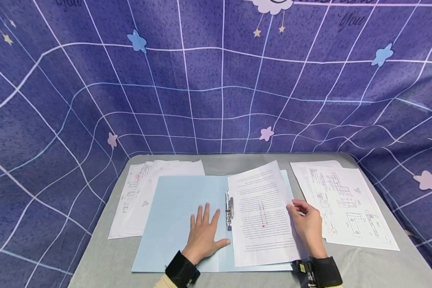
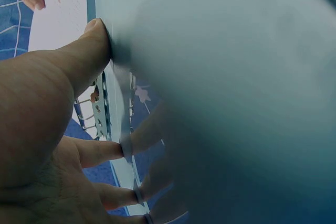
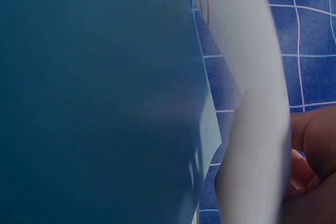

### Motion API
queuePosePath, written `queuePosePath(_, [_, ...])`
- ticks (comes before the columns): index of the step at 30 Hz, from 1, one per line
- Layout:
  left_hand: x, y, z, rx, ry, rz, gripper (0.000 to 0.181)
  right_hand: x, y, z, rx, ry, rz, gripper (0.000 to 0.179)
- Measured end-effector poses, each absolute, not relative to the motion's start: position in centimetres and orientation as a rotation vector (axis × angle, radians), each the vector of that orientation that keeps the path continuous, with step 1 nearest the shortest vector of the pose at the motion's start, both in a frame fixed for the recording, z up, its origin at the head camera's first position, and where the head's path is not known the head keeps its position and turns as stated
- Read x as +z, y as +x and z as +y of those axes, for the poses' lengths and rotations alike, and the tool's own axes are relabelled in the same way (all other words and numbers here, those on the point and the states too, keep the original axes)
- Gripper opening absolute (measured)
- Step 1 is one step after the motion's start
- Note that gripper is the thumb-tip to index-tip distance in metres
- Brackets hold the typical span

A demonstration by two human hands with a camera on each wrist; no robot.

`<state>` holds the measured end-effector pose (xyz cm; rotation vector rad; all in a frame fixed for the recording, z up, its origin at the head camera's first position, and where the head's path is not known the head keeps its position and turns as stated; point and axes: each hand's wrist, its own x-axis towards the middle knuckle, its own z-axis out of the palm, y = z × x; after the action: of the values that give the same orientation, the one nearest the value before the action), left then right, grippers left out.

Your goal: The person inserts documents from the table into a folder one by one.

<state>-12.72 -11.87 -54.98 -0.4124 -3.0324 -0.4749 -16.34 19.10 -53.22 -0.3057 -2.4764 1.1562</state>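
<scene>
A light blue folder [image 1: 180, 200] lies spread wide on the table, with a metal lever clip [image 1: 229, 211] along its spine. Fingers spread, my left hand [image 1: 203, 238] rests on the left cover, its thumb reaching toward the spine below the clip. Over the right cover is a printed white sheet [image 1: 248, 240] with red line marks in its middle. My right hand [image 1: 308, 226] pinches this sheet at its right edge. In the right wrist view the sheet [image 3: 252, 66] curves up away from the blue cover. The sheet's left edge lies beside the clip.
Loose papers [image 1: 133, 224] lie at the left, partly under the folder's edge. More sheets with drawings [image 1: 353, 208] overlap on the right, beside my right hand. A grey cloth covers the table [image 1: 259, 280]; a purple patterned curtain [image 1: 209, 100] hangs behind.
</scene>
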Motion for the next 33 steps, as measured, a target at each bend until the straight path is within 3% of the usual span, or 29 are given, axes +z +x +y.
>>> queuePosePath(23, [-55.1,-12.95,-11.9,-0.468,-0.416,-3.016,0.098,-53.44,-16.3,19.19,1.096,-0.275,-2.549,0.022])
queuePosePath(33, [-55.1,-12.72,-11.94,-0.484,-0.426,-3.007,0.096,-53.07,-16.34,19.56,0.886,-0.182,-2.676,0.032])
